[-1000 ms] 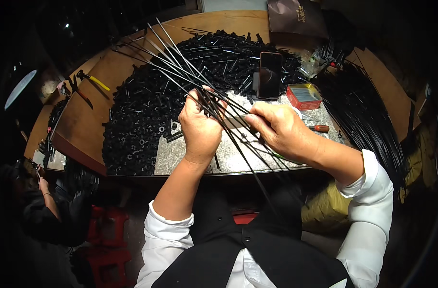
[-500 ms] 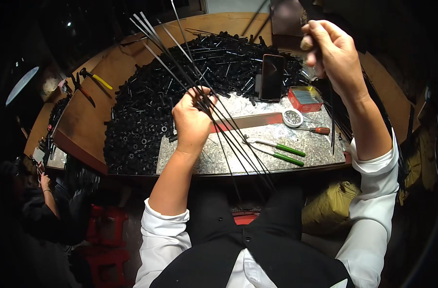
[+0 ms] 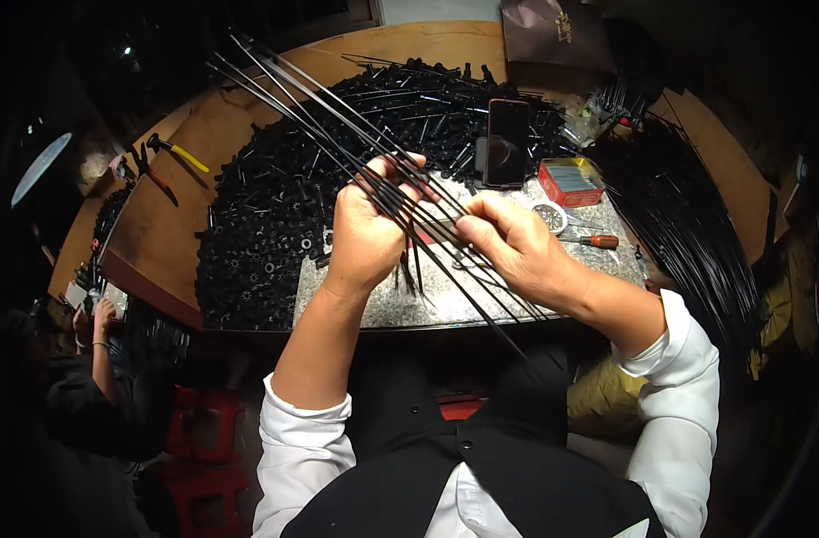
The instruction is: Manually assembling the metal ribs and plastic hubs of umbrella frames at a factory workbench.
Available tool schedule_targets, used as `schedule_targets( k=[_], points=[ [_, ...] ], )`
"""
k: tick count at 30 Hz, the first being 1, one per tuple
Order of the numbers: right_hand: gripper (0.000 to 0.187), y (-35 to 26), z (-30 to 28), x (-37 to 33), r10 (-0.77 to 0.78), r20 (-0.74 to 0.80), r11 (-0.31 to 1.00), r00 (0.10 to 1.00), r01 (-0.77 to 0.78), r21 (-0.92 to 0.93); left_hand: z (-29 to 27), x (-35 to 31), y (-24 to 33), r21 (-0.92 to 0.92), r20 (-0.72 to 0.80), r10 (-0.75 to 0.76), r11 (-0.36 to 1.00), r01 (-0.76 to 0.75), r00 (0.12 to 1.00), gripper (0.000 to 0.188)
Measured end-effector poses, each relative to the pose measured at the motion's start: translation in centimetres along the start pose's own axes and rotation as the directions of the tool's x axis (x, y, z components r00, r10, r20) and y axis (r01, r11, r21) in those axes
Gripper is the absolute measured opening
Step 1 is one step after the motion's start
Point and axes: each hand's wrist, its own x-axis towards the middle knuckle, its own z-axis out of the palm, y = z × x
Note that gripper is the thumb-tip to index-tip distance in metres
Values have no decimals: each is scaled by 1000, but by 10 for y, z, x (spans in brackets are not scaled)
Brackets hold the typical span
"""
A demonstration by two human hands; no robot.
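My left hand (image 3: 365, 229) is closed round a loose bundle of long, thin black rods (image 3: 324, 130). They slant from the upper left, through the fist, down toward the table's front edge. Below the fist hang a few dark rod ends. My right hand (image 3: 522, 247) has come in beside it, thumb and forefinger pinched on rods at the bundle's right side; exactly how many it grips is hidden. Beneath the hands lies a speckled light work board (image 3: 338, 300). Green-handled pliers are mostly covered by the right hand and the rods.
A heap of small black parts (image 3: 257, 215) fills the left and back. A phone (image 3: 506, 139), red tin (image 3: 571, 184), round white dish (image 3: 548, 215) and screwdriver (image 3: 598, 241) stand right. More rods (image 3: 705, 242) lie far right. Pincers (image 3: 181, 154) rest at left; another person's hands (image 3: 103, 314) work beyond.
My right hand has come down from the upper right to the bundle and pinches there. The bundle in my left hand has tipped further toward the left.
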Motion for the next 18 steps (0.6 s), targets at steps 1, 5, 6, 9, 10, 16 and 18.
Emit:
schedule_targets(
  k=[1,5,6,9,10,16,18],
  points=[
    [20,-4,2,-2,121,101,976,987,-137,169,-3,1,-3,16,-54,44,999,-44,998,21],
    [36,-25,2,-21,303,495,754,814,-522,398,-7,12,-13,-118,-257,61,989,-94,965,16],
    [34,-26,1,-25,315,519,761,795,-539,363,-8,13,-13,-6,-261,60,998,-64,963,13],
    [31,-26,-3,-32,330,520,735,788,-560,382,-8,14,-12,140,-153,-31,989,53,988,11],
    [30,-28,-6,-33,355,522,708,776,-587,392,-8,15,-14,121,-77,-34,992,43,996,11],
    [25,-13,-5,-38,370,453,608,811,-581,542,-30,69,-17,115,135,-78,991,62,988,16],
    [25,-8,0,-40,367,416,606,832,-553,572,-37,82,-20,73,74,63,995,-69,995,16]
  ],
)
